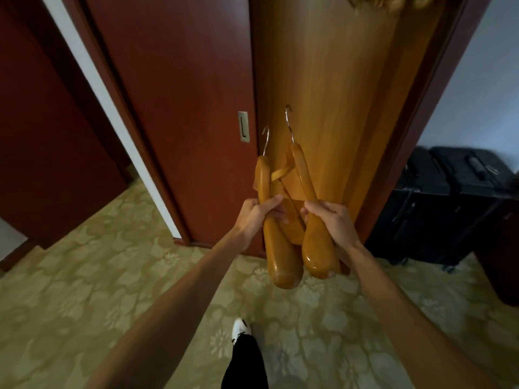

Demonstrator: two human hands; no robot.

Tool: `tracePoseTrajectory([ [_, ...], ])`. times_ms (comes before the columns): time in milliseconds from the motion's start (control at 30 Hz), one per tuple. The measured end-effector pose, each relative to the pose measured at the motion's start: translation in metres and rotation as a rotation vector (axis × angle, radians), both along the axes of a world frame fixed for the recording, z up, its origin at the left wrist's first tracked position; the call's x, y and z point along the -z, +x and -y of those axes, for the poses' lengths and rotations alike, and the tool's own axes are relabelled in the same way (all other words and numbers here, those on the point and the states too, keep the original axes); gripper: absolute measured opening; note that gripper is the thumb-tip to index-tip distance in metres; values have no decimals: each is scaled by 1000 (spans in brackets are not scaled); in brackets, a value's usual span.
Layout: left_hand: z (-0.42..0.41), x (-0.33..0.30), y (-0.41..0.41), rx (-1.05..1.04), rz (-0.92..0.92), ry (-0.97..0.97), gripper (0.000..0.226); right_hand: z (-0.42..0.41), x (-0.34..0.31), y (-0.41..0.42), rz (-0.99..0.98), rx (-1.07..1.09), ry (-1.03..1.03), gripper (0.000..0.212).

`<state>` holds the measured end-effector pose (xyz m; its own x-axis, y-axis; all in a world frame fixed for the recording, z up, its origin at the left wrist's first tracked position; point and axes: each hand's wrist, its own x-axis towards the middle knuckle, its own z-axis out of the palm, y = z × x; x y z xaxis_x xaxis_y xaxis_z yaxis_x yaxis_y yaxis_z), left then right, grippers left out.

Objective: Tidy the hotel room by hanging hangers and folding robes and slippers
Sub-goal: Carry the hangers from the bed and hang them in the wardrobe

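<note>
I hold two glossy yellow-brown wooden hangers in front of an open wardrobe. My left hand (259, 216) grips the left hanger (276, 248) round its middle. The right hanger (316, 242) is gripped by my right hand (330, 220). Both metal hooks point up, the left hook (265, 140) lower than the right hook (289, 123). Their thick shoulder ends hang down toward the carpet. The two hangers sit side by side, crossbars overlapping between my hands. Several more hangers (393, 2) show blurred at the top edge inside the wardrobe.
A dark red sliding wardrobe door (174, 94) with a metal recessed handle (243, 126) stands at the left of the light wooden wardrobe interior (331, 80). Black suitcases (449, 203) stand at the right. Patterned yellow-green carpet (84, 290) covers the floor. My shoe (240, 328) is below.
</note>
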<state>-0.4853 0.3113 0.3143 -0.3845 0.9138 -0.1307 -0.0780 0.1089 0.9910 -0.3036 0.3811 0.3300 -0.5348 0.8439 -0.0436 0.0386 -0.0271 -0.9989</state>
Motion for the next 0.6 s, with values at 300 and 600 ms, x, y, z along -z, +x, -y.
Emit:
tracePoseTrajectory([
  [300,-163,-37,-140,235,-68,66,44,-131,-29,-133,37,194,85,22],
  [600,-325,-122,-218,348,-106,120,46,-259,-107,-206,-18,353,206,20],
])
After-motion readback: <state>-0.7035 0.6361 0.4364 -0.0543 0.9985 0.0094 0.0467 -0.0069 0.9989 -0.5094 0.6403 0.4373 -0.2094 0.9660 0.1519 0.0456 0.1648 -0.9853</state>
